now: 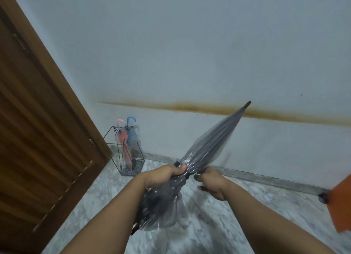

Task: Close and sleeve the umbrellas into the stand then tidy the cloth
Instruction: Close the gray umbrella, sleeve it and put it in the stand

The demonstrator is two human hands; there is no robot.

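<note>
Left hand: I see my left hand (pixel 167 175) wrapped round the closed grey umbrella (pixel 214 140) near its middle, thumb on top, the grip tight on it through the plastic.
Right hand: my right hand (pixel 210 184) is just beside the left, fingers curled onto the gathered plastic at the same spot; its grip looks like a pinch on the sleeve, thumb pointing back toward me.
Grey umbrella: folded, tilted, tip pointing up and to the right against the wall (pixel 190 45); its handle end hangs down between my forearms.
Clear plastic sleeve (pixel 201 145): it covers the canopy from the tip downward and bunches loosely below my hands, over the handle end.
Umbrella stand (pixel 114 140): a black wire frame on the floor in the corner, beside the wooden door (pixel 38 130), well apart from my hands.
Pink umbrella (pixel 124 141): upright in the stand, sleeved, crook handle on top.
Blue umbrella (pixel 131 132): upright in the stand next to the pink one, crook handle on top.
Floor (pixel 218 225): grey-white marble pattern.
Orange thing (pixel 340 202): at the right edge; I cannot tell what it is.
</note>
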